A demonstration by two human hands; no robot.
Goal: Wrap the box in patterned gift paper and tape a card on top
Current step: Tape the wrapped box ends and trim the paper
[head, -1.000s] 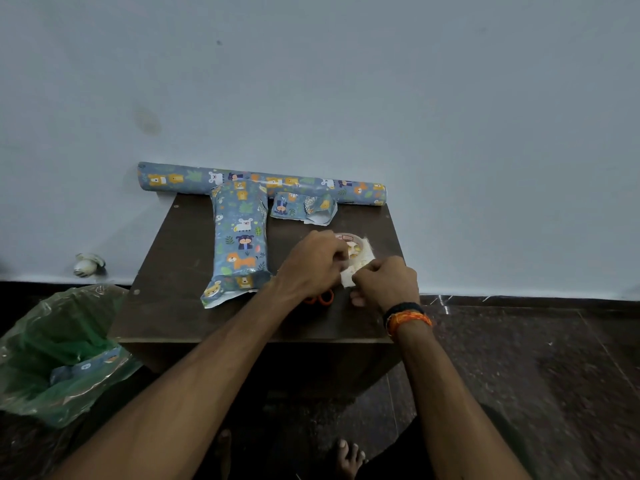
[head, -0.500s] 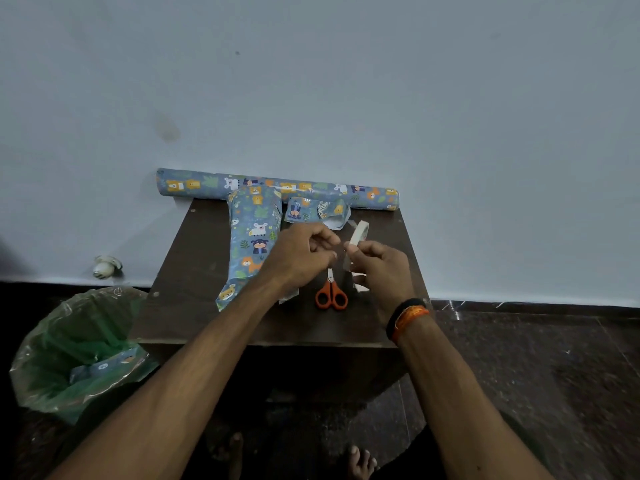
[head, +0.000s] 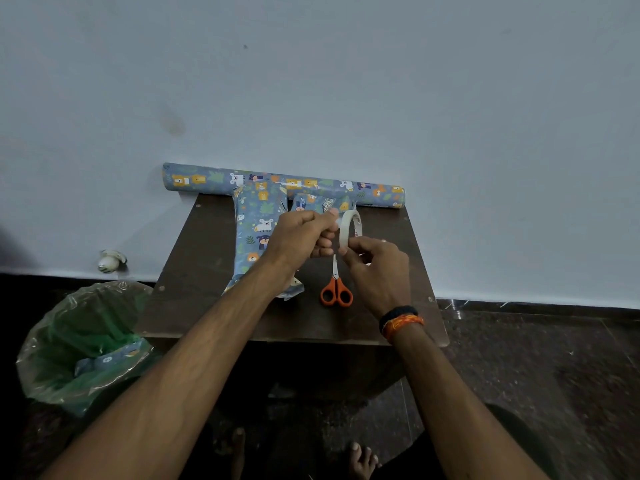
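Note:
A white tape roll [head: 350, 226] is held upright above the brown table [head: 207, 271]. My left hand [head: 301, 233] pinches it at its upper left rim, and my right hand [head: 377, 268] grips its lower edge. A long box wrapped in blue animal-print paper [head: 258, 226] lies on the table's left half, partly under my left forearm. Orange-handled scissors [head: 336, 289] lie on the table just below my hands. A sliver of something white [head: 368, 262] shows under my right hand.
A roll of the same gift paper [head: 277, 183] lies along the wall at the table's back edge, with a small folded paper scrap [head: 317, 202] in front of it. A bin lined with green plastic [head: 83, 344] stands on the floor at left. My feet [head: 360, 459] are below the table.
Both hands have lifted from the table surface with the tape roll, which now stands upright between them. The scissors, hidden under my hands a second ago, are now in plain view.

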